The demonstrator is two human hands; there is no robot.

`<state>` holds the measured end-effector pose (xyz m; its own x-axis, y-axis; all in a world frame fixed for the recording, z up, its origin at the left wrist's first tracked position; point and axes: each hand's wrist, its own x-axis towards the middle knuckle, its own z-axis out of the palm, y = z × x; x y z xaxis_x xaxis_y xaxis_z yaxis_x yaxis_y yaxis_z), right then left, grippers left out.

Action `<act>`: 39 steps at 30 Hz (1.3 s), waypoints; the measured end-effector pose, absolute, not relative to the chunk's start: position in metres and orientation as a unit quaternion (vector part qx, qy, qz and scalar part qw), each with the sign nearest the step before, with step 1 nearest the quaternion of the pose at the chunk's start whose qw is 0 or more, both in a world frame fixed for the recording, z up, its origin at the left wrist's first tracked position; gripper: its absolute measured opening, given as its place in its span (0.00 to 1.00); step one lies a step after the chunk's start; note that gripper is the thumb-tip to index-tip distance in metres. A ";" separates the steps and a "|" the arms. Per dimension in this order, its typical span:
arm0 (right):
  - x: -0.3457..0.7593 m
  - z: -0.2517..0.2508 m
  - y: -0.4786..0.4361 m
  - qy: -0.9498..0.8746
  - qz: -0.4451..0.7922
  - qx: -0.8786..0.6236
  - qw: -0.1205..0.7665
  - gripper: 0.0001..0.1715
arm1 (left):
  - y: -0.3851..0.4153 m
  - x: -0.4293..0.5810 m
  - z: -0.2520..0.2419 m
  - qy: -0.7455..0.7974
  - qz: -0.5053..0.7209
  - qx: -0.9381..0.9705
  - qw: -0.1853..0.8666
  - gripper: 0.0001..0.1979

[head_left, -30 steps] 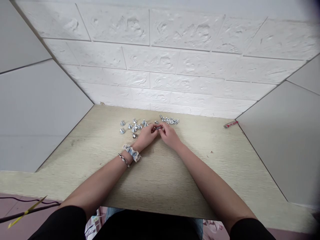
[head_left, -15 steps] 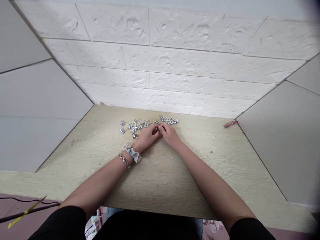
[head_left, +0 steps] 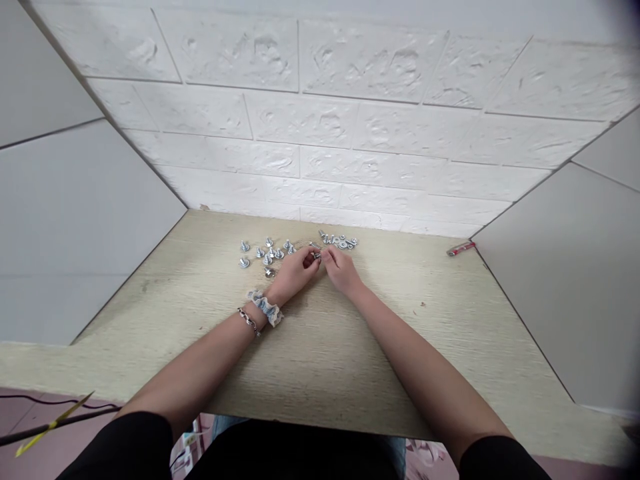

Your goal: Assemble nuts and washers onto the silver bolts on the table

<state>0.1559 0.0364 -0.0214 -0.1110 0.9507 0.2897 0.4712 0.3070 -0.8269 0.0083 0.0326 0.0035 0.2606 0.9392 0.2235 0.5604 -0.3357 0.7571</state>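
My left hand [head_left: 299, 266] is closed in a pinch on a small silver bolt [head_left: 317, 256], whose end peeks out between thumb and fingertips. Close against its right side, my right hand [head_left: 341, 268] has its thumb and fingers pressed together; what they hold, if anything, is hidden. Several bolts with washers [head_left: 268, 259] stand on their heads left of the hands. Just beyond the fingertips lies a loose bolt [head_left: 313, 245], partly covered. Behind my right hand is a small pile of bolts, nuts and washers [head_left: 343, 244].
The pale wooden tabletop [head_left: 320, 360] runs back to a white brick-patterned wall [head_left: 325, 160]. Light panels enclose it left [head_left: 100, 233] and right [head_left: 560, 280]. A red and silver tool [head_left: 461, 249] lies by the right panel. A yellow strip [head_left: 55, 424] hangs at lower left.
My right hand has drawn slightly to the right, opening a small gap between the two hands' fingertips. The left hand stays almost in place with the bolt.
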 end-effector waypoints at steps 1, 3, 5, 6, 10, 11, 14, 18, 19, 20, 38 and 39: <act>0.155 -0.020 0.036 -0.690 0.281 -0.514 0.425 0.16 | 0.032 0.008 0.004 0.506 0.340 0.743 0.276 0.12; 0.154 -0.018 0.034 -0.693 0.278 -0.508 0.429 0.11 | 0.032 0.008 0.004 0.511 0.339 0.742 0.271 0.12; 0.154 -0.017 0.034 -0.696 0.276 -0.504 0.430 0.09 | 0.032 0.008 0.004 0.512 0.338 0.743 0.268 0.13; 0.154 -0.016 0.034 -0.697 0.274 -0.503 0.430 0.09 | 0.032 0.008 0.004 0.512 0.337 0.744 0.267 0.13; 0.154 -0.017 0.034 -0.696 0.269 -0.509 0.429 0.09 | 0.033 0.008 0.002 0.506 0.334 0.749 0.268 0.13; 0.154 -0.017 0.034 -0.696 0.268 -0.510 0.429 0.09 | 0.033 0.008 0.002 0.503 0.333 0.750 0.270 0.13; 0.154 -0.018 0.035 -0.698 0.264 -0.512 0.425 0.09 | 0.032 0.008 0.002 0.493 0.328 0.757 0.276 0.13; 0.154 -0.018 0.035 -0.701 0.261 -0.517 0.416 0.11 | 0.031 0.009 0.003 0.493 0.320 0.761 0.276 0.13; 0.154 -0.018 0.035 -0.702 0.260 -0.518 0.414 0.12 | 0.030 0.009 0.003 0.494 0.319 0.761 0.275 0.13; 0.154 -0.018 0.035 -0.702 0.260 -0.520 0.413 0.13 | 0.030 0.009 0.003 0.495 0.318 0.761 0.274 0.13; 0.154 -0.016 0.034 -0.680 0.271 -0.539 0.417 0.11 | 0.034 0.008 0.003 0.500 0.331 0.755 0.265 0.12; 0.154 -0.016 0.034 -0.677 0.275 -0.540 0.418 0.09 | 0.034 0.008 0.003 0.501 0.330 0.755 0.265 0.12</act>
<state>0.1537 0.0336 -0.0162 -0.0680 0.9607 0.2691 0.5008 0.2662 -0.8236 0.0080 0.0336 0.0030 0.2795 0.9316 0.2325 0.5807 -0.3568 0.7317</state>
